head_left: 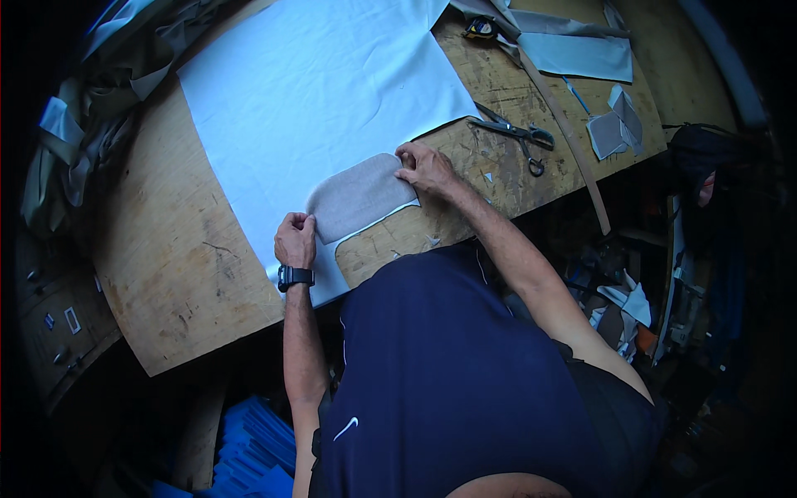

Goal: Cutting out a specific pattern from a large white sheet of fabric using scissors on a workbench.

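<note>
A grey rounded fabric piece (359, 196) lies on a large pale sheet of material (290, 100), close to the sheet's cut near edge. My left hand (295, 239), with a dark watch on its wrist, pinches the piece at its left end. At the opposite end, the fingers of my right hand (425, 172) close on its upper right corner. Past my right hand, black-handled scissors (515, 131) rest on the wooden table (199, 274), blades toward the sheet.
A tape measure (481, 28), a long thin strip (564, 124) and small cut pieces (613, 129) lie on the table's right side. Draped fabric (108, 100) is heaped at the far left. Blue sheets (253, 444) are stacked below the table, and scraps (623, 303) hang at the lower right.
</note>
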{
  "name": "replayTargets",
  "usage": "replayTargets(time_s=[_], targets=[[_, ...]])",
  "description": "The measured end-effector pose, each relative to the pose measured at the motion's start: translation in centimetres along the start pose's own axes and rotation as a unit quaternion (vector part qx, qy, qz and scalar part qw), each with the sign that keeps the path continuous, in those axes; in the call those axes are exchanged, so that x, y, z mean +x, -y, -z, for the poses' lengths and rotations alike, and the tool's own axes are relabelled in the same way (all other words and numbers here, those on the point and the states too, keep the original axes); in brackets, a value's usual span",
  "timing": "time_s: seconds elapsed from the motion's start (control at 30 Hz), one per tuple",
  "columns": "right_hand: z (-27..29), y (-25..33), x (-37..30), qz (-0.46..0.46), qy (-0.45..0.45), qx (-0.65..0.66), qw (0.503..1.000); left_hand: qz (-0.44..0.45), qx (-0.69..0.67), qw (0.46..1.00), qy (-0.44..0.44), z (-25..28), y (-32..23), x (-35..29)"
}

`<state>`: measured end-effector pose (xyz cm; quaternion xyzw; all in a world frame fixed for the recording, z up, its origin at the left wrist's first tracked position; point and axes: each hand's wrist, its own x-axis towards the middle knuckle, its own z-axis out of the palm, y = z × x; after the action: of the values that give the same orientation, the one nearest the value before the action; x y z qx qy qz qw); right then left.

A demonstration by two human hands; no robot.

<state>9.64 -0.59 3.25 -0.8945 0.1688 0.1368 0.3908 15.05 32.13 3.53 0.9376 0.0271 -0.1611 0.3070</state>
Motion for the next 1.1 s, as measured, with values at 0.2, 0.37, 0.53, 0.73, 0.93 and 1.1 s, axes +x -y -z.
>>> replayTargets(time_s=[0.2, 0.37, 0.53, 0.73, 0.93, 1.1], targets=[[-0.5, -0.2, -0.9, 0.071, -0.087, 0.011, 0.994, 0.009, 0.005, 1.000, 0.014, 0.1, 0.1, 0.5], [-0.8, -0.5, -0.9, 0.090, -0.085, -0.030, 0.992, 0.006, 0.014, 1.000, 0.018, 0.1, 0.8, 0.8], [-0.6, -0.5, -0.8, 0.074, -0.078, -0.022, 0.994, 0.007, -0.007, 0.999, 0.050, 0.0, 1.3, 1.2], [-0.6, -0.4, -0.9, 0.077, -0.074, -0.025, 0.994, 0.017, 0.003, 0.999, 0.045, 0.2, 0.9, 1.1], [-0.1, 0.1, -1.0, 0.052, -0.048, -0.014, 0.997, 0.017, -0.002, 0.999, 0.042, 0.3, 0.6, 1.0], [-0.4, -0.3, -0.7, 0.063, -0.051, -0.008, 0.997, 0.018, 0.012, 0.999, 0.046, 0.3, 0.6, 0.9]])
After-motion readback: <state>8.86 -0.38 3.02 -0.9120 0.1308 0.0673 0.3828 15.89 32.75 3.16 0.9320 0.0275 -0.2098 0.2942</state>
